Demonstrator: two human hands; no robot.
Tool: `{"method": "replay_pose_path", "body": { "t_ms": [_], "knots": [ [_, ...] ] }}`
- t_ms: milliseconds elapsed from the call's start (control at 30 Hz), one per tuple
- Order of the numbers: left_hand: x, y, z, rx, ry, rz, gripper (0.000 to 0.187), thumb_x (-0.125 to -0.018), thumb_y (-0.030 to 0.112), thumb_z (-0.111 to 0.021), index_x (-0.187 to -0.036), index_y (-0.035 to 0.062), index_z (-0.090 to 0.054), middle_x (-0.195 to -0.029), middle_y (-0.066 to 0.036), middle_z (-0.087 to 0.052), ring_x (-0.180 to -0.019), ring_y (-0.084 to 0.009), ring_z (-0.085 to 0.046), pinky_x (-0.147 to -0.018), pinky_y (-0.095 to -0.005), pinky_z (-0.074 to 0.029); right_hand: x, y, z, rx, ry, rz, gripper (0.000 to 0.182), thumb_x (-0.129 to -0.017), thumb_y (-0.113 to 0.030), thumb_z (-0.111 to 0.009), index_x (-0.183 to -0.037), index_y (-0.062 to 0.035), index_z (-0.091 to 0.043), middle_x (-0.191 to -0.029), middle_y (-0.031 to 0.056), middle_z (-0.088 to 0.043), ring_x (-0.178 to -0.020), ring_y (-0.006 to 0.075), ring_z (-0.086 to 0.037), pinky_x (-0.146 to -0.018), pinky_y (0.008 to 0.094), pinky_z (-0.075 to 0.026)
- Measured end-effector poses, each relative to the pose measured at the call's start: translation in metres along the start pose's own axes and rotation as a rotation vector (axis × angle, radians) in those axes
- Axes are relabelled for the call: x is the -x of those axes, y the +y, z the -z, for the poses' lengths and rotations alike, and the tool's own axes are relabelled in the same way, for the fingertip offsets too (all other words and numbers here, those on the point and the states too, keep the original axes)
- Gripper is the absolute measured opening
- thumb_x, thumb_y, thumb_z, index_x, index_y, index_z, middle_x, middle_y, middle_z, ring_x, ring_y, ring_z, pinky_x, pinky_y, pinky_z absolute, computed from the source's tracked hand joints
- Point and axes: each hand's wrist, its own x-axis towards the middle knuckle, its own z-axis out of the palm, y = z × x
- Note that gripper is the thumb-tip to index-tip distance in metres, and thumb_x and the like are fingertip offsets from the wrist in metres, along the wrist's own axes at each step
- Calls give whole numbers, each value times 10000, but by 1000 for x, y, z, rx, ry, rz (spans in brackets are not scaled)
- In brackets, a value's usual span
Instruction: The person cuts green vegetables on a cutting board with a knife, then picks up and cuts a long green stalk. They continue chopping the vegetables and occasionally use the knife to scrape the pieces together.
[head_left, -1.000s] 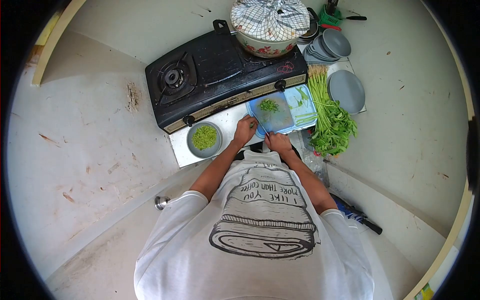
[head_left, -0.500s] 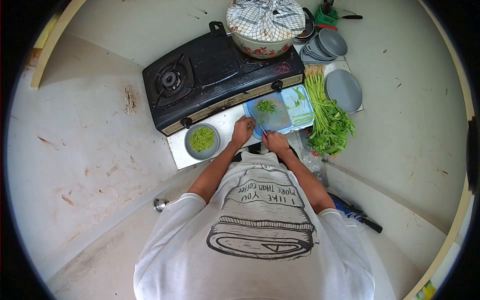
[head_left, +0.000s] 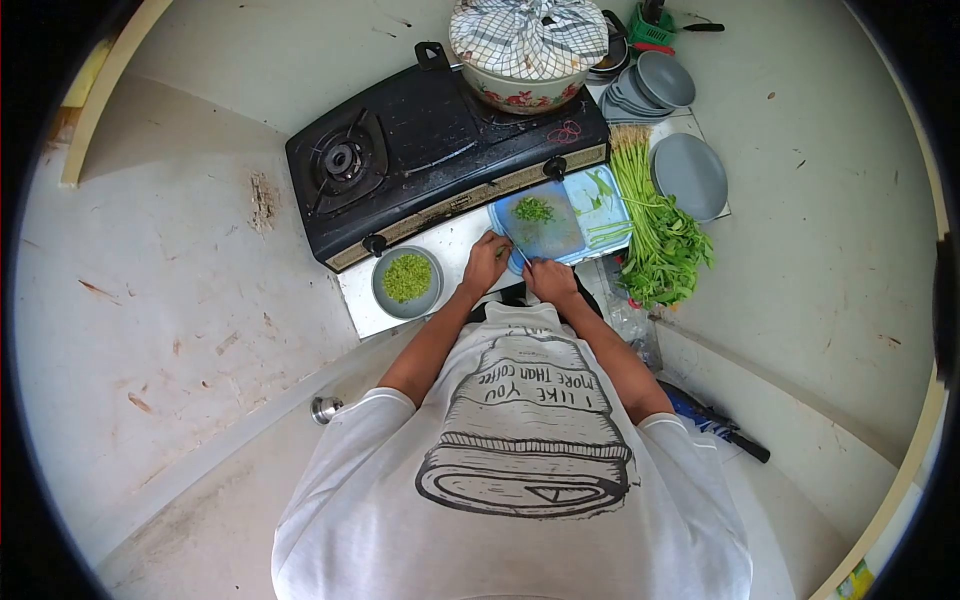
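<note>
My right hand (head_left: 551, 281) is closed around the handle of a knife (head_left: 522, 256), whose blade slants up and left over the near left corner of a blue cutting board (head_left: 562, 238). By the blade tip, my left hand (head_left: 487, 260) has its fingers curled together at the board's left edge; what they hold, if anything, is too small to make out. Chopped green leaves (head_left: 533, 209) lie in a small pile farther up the board. Left of my hands, a grey bowl (head_left: 378, 290) contains finely chopped light-green pieces (head_left: 407, 278).
Behind the board stands a black gas stove (head_left: 420, 130) bearing a cloth-covered floral pot (head_left: 525, 92). A light-blue tray (head_left: 612, 208) with stems and leaves adjoins the board. Rightward are a bunch of leafy greens (head_left: 660, 230), a grey plate (head_left: 690, 177) and stacked grey bowls (head_left: 665, 80).
The whole view has shifted slightly. Both hands keep nearly the same place at the board, with the knife blade only a little differently placed between them.
</note>
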Motion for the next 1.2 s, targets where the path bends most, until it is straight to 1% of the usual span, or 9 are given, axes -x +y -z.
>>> {"method": "replay_pose_path", "body": {
  "t_ms": [33, 133, 233, 333, 533, 633, 833, 1033, 1200],
  "knots": [
    [1, -1, 0, 1, -1, -6, 136, -838, -14, -683, -954, 7, -750, -949, -197, -683, -850, -387, -686, -791, -451, -556, 1, -2, 2, 7, -11, -9, 443, -1011, -388, -522, -920, -8, -731, -833, 244, -732, -792, 423, -737, -757, 521, -592],
    [0, -2, 0, -16, -10, 29, 132, -835, -8, -688, -948, 7, -753, -937, -192, -692, -847, -373, -695, -785, -437, -563, 4, -2, 5, -8, 9, -46, 453, -1016, -397, -518, -921, -10, -735, -821, 243, -728, -785, 425, -735, -754, 519, -593],
    [-2, 1, 2, -33, -30, 76, 122, -831, -2, -694, -934, 9, -757, -912, -183, -695, -834, -360, -700, -779, -427, -563, 3, 1, 5, -1, -15, -40, 454, -1009, -407, -527, -918, -14, -735, -809, 243, -727, -781, 429, -733, -756, 523, -593],
    [-3, 2, 3, -19, 0, 53, 111, -830, 3, -693, -916, 17, -761, -895, -177, -694, -803, -352, -696, -758, -423, -559, 4, 3, -1, -14, 13, -5, 471, -1000, -423, -536, -893, -7, -729, -773, 265, -711, -738, 453, -717, -734, 552, -585],
    [-4, 3, 4, -44, -18, 76, 95, -837, 15, -688, -894, 23, -763, -880, -174, -689, -764, -350, -681, -734, -427, -549, 1, 4, -5, 23, -33, 8, 462, -996, -416, -536, -897, -4, -723, -770, 258, -714, -740, 448, -721, -727, 542, -587],
    [-3, 3, 4, -55, -13, 69, 94, -840, 15, -685, -900, 23, -757, -874, -175, -685, -779, -353, -682, -742, -424, -550, -7, 5, -7, -12, 3, 56, 452, -993, -412, -538, -899, -11, -724, -771, 259, -714, -736, 438, -723, -722, 538, -588],
    [-3, 2, 4, -17, -30, 69, 84, -868, 7, -662, -930, 15, -719, -899, -189, -675, -836, -375, -680, -777, -451, -551, 0, 12, 5, 57, -55, 50, 451, -996, -414, -539, -908, -10, -721, -800, 248, -725, -739, 423, -725, -713, 537, -586],
    [-5, 5, 8, -54, -38, 21, 83, -908, 32, -644, -978, 3, -679, -950, -190, -643, -900, -410, -651, -818, -475, -538, -2, 40, 26, 112, -117, 100, 451, -996, -421, -543, -933, -10, -719, -804, 250, -722, -770, 428, -722, -744, 524, -583],
    [-14, 10, 2, -46, -58, -19, 79, -931, 50, -625, -994, 6, -644, -955, -189, -602, -912, -416, -630, -820, -489, -526, -19, 55, 42, 149, -81, 105, 444, -997, -422, -536, -964, -23, -728, -823, 250, -722, -805, 431, -718, -773, 525, -578]
  ]
}}
